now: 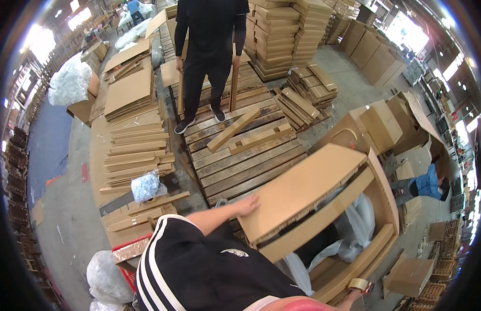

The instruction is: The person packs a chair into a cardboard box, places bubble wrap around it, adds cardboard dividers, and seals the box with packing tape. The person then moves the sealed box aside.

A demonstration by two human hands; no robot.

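Observation:
A large cardboard box (307,192) lies in front of me, its top partly open. Inside it show translucent wrapping (358,228), a dark surface and long cardboard strips (320,217). My left hand (247,206) grips the left edge of the broad cardboard panel, its fingers over the top and its thumb hidden. At the lower right, beside the box's near side, my right hand (349,299) is closed on a tape dispenser (359,284) with a roll of tan tape and a red part. Part of that hand is cut off by the frame's lower edge.
Across the wooden pallet (245,171) stands a person in black (212,52), holding upright strips. Two cardboard beams (234,129) lie on the pallet. Flat cardboard stacks (134,155) line the left; taller stacks (279,41) rise behind. Another person in blue (427,182) bends at right.

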